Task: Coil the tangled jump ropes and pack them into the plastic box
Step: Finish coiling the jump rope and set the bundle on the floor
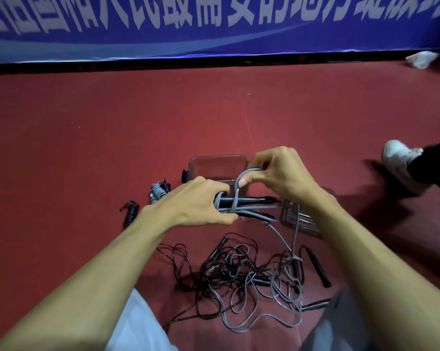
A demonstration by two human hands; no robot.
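Observation:
My left hand (197,202) grips a bundle of black handles and folded grey rope (249,205) held level above the floor. My right hand (277,171) pinches a loop of the grey rope (241,177) that arches over the bundle. The rope's free end trails down to a tangled heap of grey and black jump ropes (241,279) on the red floor in front of me. The clear plastic box (215,164) stands open just behind my hands. Its lid (300,219) lies to the right, partly under my right wrist.
Coiled ropes (159,191) and another black coil (130,212) lie on the floor left of the box. A loose black handle (316,266) lies right of the heap. Another person's white shoe (397,154) is at right. A blue banner wall (213,26) closes the far side.

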